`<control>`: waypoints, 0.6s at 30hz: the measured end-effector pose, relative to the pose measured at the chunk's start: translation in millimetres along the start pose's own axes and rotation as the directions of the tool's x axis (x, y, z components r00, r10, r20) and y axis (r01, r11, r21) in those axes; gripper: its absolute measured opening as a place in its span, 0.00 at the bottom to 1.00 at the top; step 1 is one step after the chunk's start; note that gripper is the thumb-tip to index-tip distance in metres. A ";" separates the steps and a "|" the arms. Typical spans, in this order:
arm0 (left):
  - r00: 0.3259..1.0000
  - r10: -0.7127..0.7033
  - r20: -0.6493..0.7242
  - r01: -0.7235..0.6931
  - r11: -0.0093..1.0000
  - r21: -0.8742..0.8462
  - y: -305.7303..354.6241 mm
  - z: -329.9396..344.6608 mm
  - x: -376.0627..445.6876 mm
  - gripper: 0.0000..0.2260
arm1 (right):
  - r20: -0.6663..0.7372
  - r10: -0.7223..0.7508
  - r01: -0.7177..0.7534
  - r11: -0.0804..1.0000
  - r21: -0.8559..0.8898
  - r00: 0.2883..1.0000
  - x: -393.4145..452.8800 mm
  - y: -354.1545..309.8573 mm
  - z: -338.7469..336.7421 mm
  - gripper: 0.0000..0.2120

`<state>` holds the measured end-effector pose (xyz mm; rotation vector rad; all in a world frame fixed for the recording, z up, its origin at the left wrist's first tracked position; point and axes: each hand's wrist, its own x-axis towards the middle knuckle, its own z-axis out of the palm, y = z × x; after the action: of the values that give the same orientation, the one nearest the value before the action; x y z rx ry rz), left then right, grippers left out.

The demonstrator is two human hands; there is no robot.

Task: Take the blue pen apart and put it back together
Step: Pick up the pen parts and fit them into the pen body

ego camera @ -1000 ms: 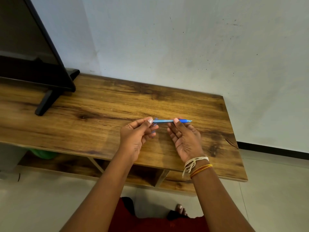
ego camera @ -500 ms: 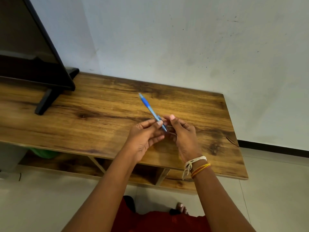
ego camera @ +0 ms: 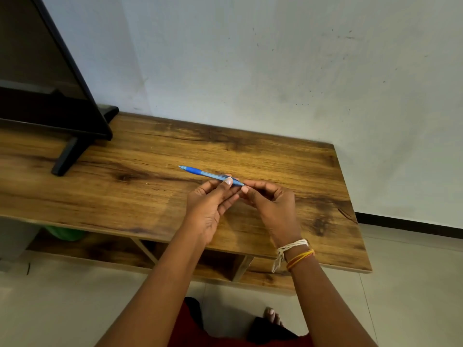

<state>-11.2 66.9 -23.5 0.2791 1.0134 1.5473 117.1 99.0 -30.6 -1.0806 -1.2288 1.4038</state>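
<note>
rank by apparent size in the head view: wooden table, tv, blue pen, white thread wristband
1. wooden table
2. tv, cut off by the frame
3. blue pen
4. white thread wristband, close to the pen, unsure

Black television (ego camera: 45, 91) on wooden table (ego camera: 150, 191)

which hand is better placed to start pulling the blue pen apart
Probably the right hand: its fingertips pinch the near end of the blue plastic pen, while the left hand clamps the barrel steady.
</note>
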 end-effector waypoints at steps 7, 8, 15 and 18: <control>1.000 -0.026 -0.015 0.027 0.999 0.039 -0.6 -1.2 2.0 0.03 | -0.023 -0.110 0.102 0.968 -0.229 0.994 -0.8 2.3 -1.5 0.06; 0.999 -0.030 -0.020 0.031 0.999 0.033 -1.1 -1.1 1.8 0.03 | -0.033 -0.117 0.106 0.967 -0.233 0.993 -1.3 2.5 -0.5 0.07; 0.996 -0.046 -0.082 0.042 0.997 -0.058 -0.6 -2.6 3.7 0.03 | -0.234 -0.153 0.088 0.960 -0.264 0.960 4.6 2.3 -15.7 0.05; 0.997 -0.052 -0.064 0.050 0.998 -0.034 -1.6 -2.3 3.6 0.02 | -0.320 -0.269 0.052 0.832 -0.552 0.909 7.7 2.9 -40.0 0.05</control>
<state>-12.6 69.0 -27.3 0.1797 1.0371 1.5336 154.8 112.8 -38.0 -1.5058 -1.4079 0.6658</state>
